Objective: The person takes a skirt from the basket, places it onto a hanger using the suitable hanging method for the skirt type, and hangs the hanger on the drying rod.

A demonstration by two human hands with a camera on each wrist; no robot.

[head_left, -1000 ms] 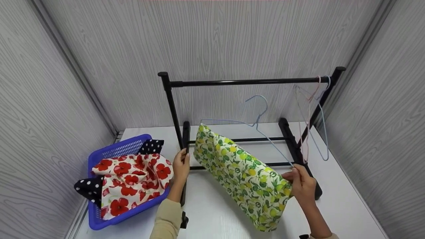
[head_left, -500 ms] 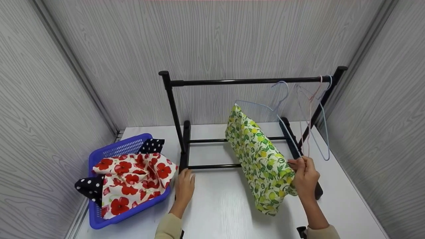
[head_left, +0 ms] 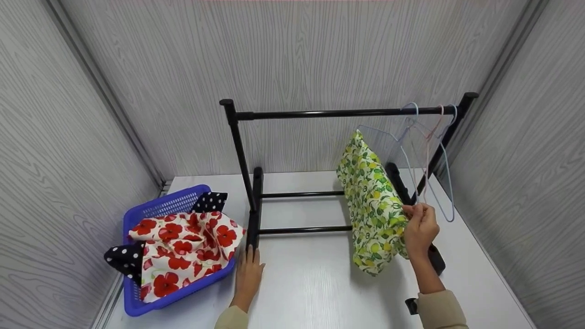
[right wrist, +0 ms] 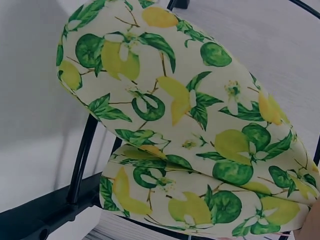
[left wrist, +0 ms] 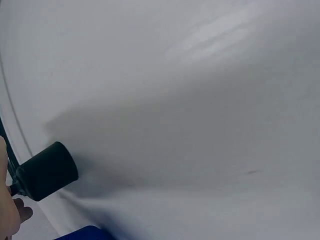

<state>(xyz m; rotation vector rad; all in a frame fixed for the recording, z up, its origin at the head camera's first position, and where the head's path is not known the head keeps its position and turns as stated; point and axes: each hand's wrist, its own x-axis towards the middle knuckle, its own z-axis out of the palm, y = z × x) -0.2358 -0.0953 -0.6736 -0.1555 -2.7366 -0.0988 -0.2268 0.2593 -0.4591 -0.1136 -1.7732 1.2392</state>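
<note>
My right hand (head_left: pixel 420 230) pinches the lower corner of a light blue wire clothes hanger (head_left: pixel 406 155), together with the edge of the lemon-print cloth (head_left: pixel 372 201) draped over it. The hanger's hook is up at the top rail (head_left: pixel 320 114) of a black clothes rack; whether the rail bears its weight I cannot tell. In the right wrist view the folded cloth (right wrist: pixel 200 110) fills most of the picture, with a bit of the hand (right wrist: pixel 310 225) at the edge. My left hand (head_left: pixel 249 276) lies with straight fingers at the rack's left foot (head_left: pixel 252 228).
Left of the rack stands a blue basket (head_left: pixel 132 301) holding a red-flowered cloth (head_left: pixel 183 256) and a black polka-dot cloth (head_left: pixel 125 260). A pink hanger (head_left: pixel 428 155) and another blue hanger (head_left: pixel 448 183) hang at the rail's right end. Grey panels enclose the white table (head_left: pixel 311 283).
The right hand has carried the hanger and lemon-print cloth rightward and up, bringing the hook to the rail. My left hand has slid down from the rack's left post to its foot, fingers now straight.
</note>
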